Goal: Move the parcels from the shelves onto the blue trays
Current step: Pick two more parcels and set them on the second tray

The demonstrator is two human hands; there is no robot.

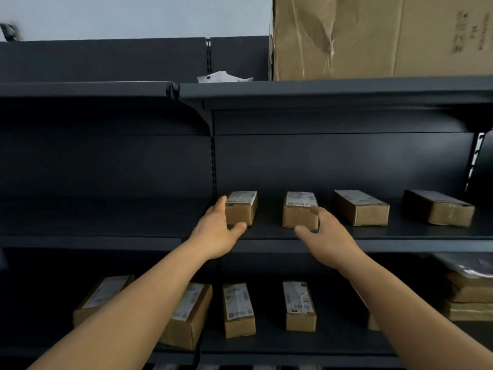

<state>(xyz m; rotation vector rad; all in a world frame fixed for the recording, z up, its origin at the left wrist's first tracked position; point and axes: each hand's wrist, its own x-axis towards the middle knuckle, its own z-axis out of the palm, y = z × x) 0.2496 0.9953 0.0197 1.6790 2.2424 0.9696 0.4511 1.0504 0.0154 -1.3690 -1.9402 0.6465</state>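
Note:
Several small cardboard parcels with white labels stand in a row on the middle shelf (373, 233) of a dark metal rack. My left hand (217, 231) is open at the leftmost parcel (242, 206), fingers along its left side and thumb below its front, not closed on it. My right hand (326, 231) is open at the front right corner of the second parcel (298, 209), thumb spread below it. Two more parcels (361, 208) (440, 208) lie further right. No blue tray is in view.
The lower shelf holds several more labelled parcels (238, 309) (300, 305) and a stack of flat boxes (469, 295) at the right. On the top shelf stand a large cardboard box (381, 36) and a crumpled paper (222, 76).

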